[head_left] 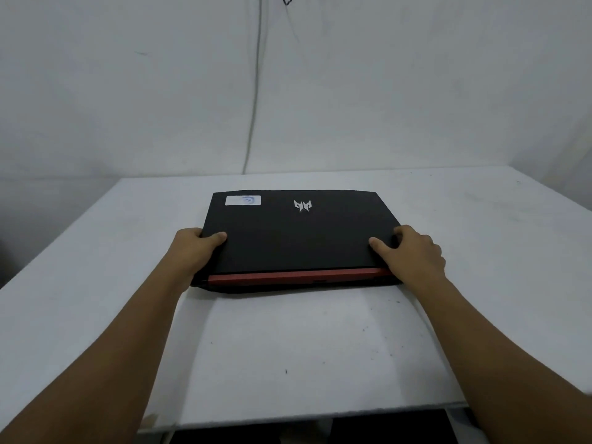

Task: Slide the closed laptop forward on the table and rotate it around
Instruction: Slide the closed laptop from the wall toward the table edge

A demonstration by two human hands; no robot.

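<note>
Laptop (298,238) flat between left hand (195,248), right hand (413,254).

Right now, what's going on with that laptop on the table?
A person has both bare hands on a closed black laptop lying flat on a white table. The left hand grips its left side edge and the right hand its right side edge, thumbs on the lid. The red hinge strip faces the person; a silver logo and a white sticker sit near the far edge. The laptop has not been turned around yet.
</note>
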